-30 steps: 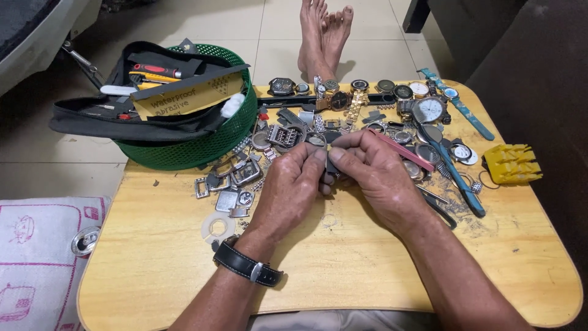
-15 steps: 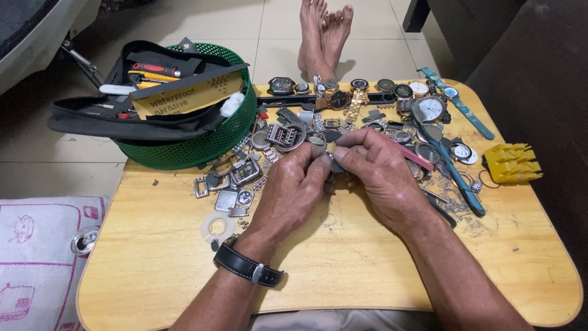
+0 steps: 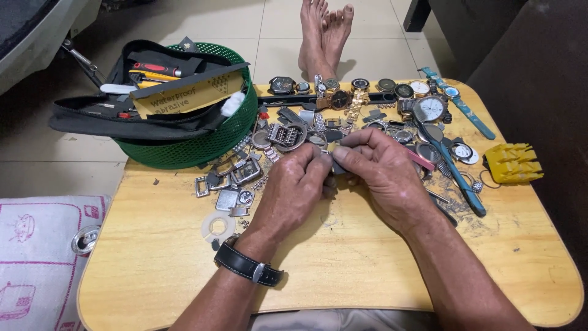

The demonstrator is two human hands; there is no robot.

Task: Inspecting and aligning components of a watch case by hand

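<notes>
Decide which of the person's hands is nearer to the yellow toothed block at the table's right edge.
Right. The right hand lies mid-table, a gap left of the yellow block; the left hand sits farther left, beyond it.

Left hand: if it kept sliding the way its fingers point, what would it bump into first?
Probably the right hand: the left hand points up and right, fingertips already meeting it around a small dark part.
</notes>
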